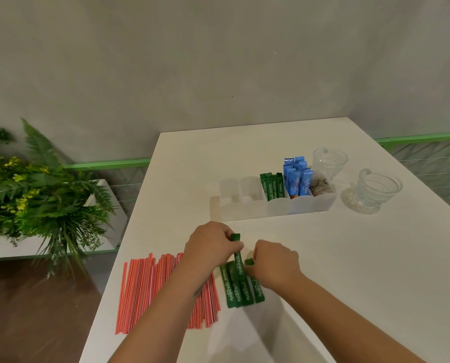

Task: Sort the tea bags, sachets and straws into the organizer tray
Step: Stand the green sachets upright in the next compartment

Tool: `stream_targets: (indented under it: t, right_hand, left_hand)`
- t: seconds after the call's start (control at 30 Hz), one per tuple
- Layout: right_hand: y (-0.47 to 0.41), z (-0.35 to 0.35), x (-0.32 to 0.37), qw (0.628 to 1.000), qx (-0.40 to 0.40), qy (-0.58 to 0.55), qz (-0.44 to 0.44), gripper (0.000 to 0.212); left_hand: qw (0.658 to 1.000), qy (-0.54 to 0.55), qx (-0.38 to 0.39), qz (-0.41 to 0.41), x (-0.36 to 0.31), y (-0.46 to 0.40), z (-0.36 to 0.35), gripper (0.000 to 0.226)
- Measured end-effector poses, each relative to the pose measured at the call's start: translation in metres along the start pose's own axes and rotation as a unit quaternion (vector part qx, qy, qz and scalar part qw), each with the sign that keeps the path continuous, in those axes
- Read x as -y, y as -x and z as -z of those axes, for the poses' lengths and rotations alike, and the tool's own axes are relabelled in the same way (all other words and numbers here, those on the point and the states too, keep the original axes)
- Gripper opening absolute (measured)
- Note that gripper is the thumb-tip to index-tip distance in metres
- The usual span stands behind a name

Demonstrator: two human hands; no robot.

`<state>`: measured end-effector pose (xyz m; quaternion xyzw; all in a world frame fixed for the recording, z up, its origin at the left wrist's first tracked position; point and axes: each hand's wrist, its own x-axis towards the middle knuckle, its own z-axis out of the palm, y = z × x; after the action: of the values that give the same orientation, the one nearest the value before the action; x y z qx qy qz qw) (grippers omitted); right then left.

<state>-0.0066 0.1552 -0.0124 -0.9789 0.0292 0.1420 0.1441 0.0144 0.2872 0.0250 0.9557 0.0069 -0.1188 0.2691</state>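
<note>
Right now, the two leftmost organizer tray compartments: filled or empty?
Empty, as far as visible: the organizer tray's two left slots show only translucent walls; green sachets start in the third.

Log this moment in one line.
left hand: holds green stevia sachet | right hand: pinches another | red straws: unsorted | translucent organizer tray: partly filled

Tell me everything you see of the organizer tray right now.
The tray is a long, translucent white plastic box with a scalloped front wall, standing upright on the table ahead of the hands, beside two glass cups. Dividers split it into a row of compartments. From the right: brownish tea bags, blue sachets, then green sachets. The two leftmost look empty. No hand touches it.
</note>
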Motion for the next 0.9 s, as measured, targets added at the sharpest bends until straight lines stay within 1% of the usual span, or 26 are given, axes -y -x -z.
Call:
stream_targets:
  t: [0.1, 0.27, 0.37, 0.43, 0.53, 0.7, 0.77, 0.9]
  right_hand:
    - [-0.003, -0.003, 0.001, 1.0, 0.0, 0.013, -0.021, 0.016]
    - [-0.005, 0.002, 0.001, 0.999, 0.023, -0.013, -0.042, 0.008]
    - [-0.007, 0.009, -0.001, 0.997, 0.044, -0.049, -0.048, 0.021]
    - [-0.01, 0.019, -0.004, 0.995, 0.046, -0.073, -0.046, 0.024]
    - [-0.013, 0.037, -0.012, 0.994, 0.03, -0.096, -0.035, 0.021]
    - [-0.018, 0.062, -0.027, 0.987, 0.006, -0.156, -0.02, 0.035]
    - [-0.022, 0.069, -0.034, 0.983, 0.002, -0.183, -0.017, 0.032]
    - [-0.028, 0.085, -0.048, 0.975, -0.029, -0.219, -0.024, 0.018]
  left_hand:
    - [1.0, 0.014, -0.005, -0.007, 0.001, -0.001, 0.002, 0.017]
    - [0.999, 0.029, -0.008, -0.018, 0.001, -0.007, 0.004, 0.018]
    - [0.999, 0.047, -0.014, -0.023, -0.003, -0.011, 0.008, 0.019]
    - [0.998, 0.055, -0.019, -0.028, -0.007, -0.015, 0.012, 0.019]
    - [0.997, 0.054, -0.035, -0.039, -0.019, -0.023, 0.019, 0.02]
    - [0.994, 0.062, -0.076, -0.049, -0.045, -0.043, 0.027, 0.016]
    - [0.991, 0.061, -0.1, -0.062, -0.057, -0.053, 0.029, 0.014]
    - [0.985, 0.033, -0.144, -0.093, -0.08, -0.072, 0.03, 0.018]
